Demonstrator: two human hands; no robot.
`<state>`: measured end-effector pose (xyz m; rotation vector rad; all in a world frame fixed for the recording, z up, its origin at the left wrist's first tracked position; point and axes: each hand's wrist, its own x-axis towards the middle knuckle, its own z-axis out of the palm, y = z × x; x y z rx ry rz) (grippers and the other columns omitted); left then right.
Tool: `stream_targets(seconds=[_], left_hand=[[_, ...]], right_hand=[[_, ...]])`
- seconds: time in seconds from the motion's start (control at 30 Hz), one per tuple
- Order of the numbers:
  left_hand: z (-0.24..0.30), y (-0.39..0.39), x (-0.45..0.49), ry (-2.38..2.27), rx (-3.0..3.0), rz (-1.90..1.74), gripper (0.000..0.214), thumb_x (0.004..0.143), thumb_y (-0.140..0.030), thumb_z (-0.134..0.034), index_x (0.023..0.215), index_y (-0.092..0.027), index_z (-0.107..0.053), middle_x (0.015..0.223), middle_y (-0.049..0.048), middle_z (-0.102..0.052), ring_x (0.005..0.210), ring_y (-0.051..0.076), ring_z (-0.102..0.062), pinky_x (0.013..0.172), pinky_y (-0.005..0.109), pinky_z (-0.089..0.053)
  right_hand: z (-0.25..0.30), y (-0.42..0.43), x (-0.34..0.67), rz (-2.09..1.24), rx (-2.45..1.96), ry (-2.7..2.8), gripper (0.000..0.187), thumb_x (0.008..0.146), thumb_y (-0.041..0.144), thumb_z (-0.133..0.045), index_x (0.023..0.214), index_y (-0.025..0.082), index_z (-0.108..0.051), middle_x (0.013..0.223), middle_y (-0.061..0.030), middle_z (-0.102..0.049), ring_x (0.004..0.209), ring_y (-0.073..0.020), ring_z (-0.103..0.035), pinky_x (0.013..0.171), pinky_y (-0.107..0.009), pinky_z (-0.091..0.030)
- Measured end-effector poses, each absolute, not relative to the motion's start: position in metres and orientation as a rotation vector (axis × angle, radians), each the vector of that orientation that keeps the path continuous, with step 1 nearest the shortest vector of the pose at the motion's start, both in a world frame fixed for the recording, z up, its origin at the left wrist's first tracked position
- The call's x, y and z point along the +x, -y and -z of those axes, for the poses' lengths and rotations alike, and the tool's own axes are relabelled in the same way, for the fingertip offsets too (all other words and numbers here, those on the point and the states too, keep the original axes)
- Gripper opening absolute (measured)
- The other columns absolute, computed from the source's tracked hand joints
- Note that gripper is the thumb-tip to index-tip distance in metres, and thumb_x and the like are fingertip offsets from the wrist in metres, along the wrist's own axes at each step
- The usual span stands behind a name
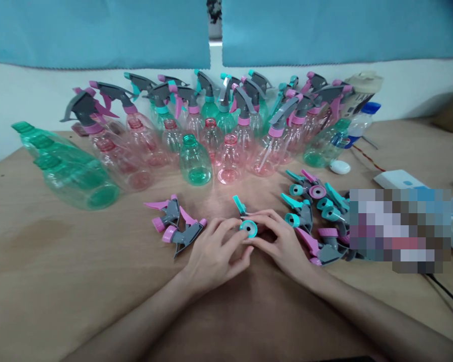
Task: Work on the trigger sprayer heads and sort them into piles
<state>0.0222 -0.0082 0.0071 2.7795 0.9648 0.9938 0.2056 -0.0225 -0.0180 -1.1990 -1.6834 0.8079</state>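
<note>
Between my two hands is a spray trigger head (249,229) with a teal collar, its round opening turned toward me and its teal lever pointing away. My left hand (217,251) grips it from the left, fingers and thumb closed at the collar. From the other side my right hand (283,241) has its fingers closed on it too. The grey body is mostly hidden by my fingers. Just left of my left hand lie two pink-and-grey spray heads (184,235). A pile of teal and pink spray heads (305,216) lies right of my right hand.
Capless green bottles (195,168) and pink bottles (230,166) stand ahead, before several bottles with sprayers (243,120) along the wall. Green bottles (79,173) lean at the left. On the right are a white oval object (340,167), a white box (398,178) and a blurred patch.
</note>
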Motion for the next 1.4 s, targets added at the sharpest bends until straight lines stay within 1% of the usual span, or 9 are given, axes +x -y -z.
stream_targets(seconds=[0.13,0.33,0.63,0.73,0.87,1.0,1.2,1.4], left_hand=[[-0.0078,0.0063,0.0195,-1.016,2.759,-0.981,0.021,0.081,-0.023,-0.059,0.102,-0.02,-0.058,0.102,0.0092,-0.057,0.088,0.022,-0.057,0.069,0.033,-0.053],[-0.0065,0.0062,0.0202,-1.046,2.73,-0.979,0.025,0.082,-0.026,-0.059,0.107,-0.021,-0.058,0.103,0.0093,-0.055,0.087,0.021,-0.057,0.068,0.032,-0.053],[-0.0059,0.0042,0.0203,-1.035,2.729,-0.909,0.025,0.083,-0.027,-0.06,0.106,-0.018,-0.058,0.107,0.0116,-0.054,0.093,0.024,-0.056,0.072,0.036,-0.053],[-0.0068,0.0034,0.0199,-1.062,2.751,-0.896,0.022,0.083,-0.028,-0.06,0.104,-0.018,-0.06,0.107,0.0113,-0.055,0.092,0.025,-0.057,0.073,0.038,-0.053],[-0.0051,0.0029,0.0194,-1.079,2.746,-0.878,0.026,0.083,-0.031,-0.059,0.107,-0.021,-0.059,0.108,0.0115,-0.054,0.091,0.026,-0.057,0.071,0.041,-0.053],[-0.0027,0.0019,0.0198,-1.048,2.704,-0.87,0.031,0.083,-0.03,-0.06,0.112,-0.02,-0.056,0.11,0.0123,-0.052,0.095,0.026,-0.056,0.075,0.042,-0.053],[-0.0056,0.0012,0.0212,-0.908,2.609,-0.788,0.034,0.084,-0.027,-0.06,0.116,-0.02,-0.05,0.114,0.0102,-0.047,0.097,0.021,-0.055,0.082,0.037,-0.053],[-0.0061,0.0018,0.0206,-0.875,2.589,-0.734,0.034,0.085,-0.025,-0.06,0.118,-0.022,-0.049,0.119,0.0095,-0.043,0.104,0.021,-0.054,0.086,0.035,-0.052]], right_hand=[[0.0163,0.0224,0.2056,-0.82,-1.202,1.673,0.029,0.08,0.029,-0.068,0.109,0.028,-0.064,0.107,-0.0057,-0.061,0.102,-0.0231,-0.062,0.086,-0.039,-0.054],[0.0156,0.0221,0.2059,-0.805,-1.207,1.681,0.029,0.08,0.03,-0.069,0.109,0.029,-0.065,0.106,-0.005,-0.062,0.101,-0.0231,-0.062,0.085,-0.039,-0.055],[0.0175,0.0219,0.2064,-0.82,-1.216,1.669,0.029,0.081,0.028,-0.068,0.109,0.029,-0.064,0.107,-0.0054,-0.062,0.103,-0.0228,-0.062,0.086,-0.038,-0.054],[0.0181,0.0217,0.2072,-0.832,-1.206,1.678,0.029,0.081,0.028,-0.067,0.11,0.029,-0.064,0.109,-0.0051,-0.062,0.105,-0.0234,-0.061,0.088,-0.04,-0.053],[0.0176,0.021,0.2075,-0.835,-1.204,1.676,0.03,0.08,0.027,-0.069,0.109,0.029,-0.064,0.107,-0.0042,-0.063,0.103,-0.0229,-0.062,0.087,-0.039,-0.053],[0.0163,0.0208,0.2066,-0.819,-1.196,1.681,0.03,0.079,0.026,-0.07,0.108,0.029,-0.065,0.107,-0.004,-0.063,0.102,-0.0222,-0.062,0.087,-0.037,-0.052],[0.0164,0.0207,0.2065,-0.79,-1.189,1.712,0.031,0.079,0.029,-0.07,0.11,0.028,-0.064,0.107,-0.0043,-0.062,0.104,-0.0213,-0.06,0.091,-0.038,-0.05],[0.0159,0.0203,0.2059,-0.801,-1.175,1.696,0.028,0.08,0.029,-0.069,0.107,0.027,-0.063,0.107,-0.0042,-0.062,0.102,-0.0206,-0.061,0.089,-0.036,-0.051]])
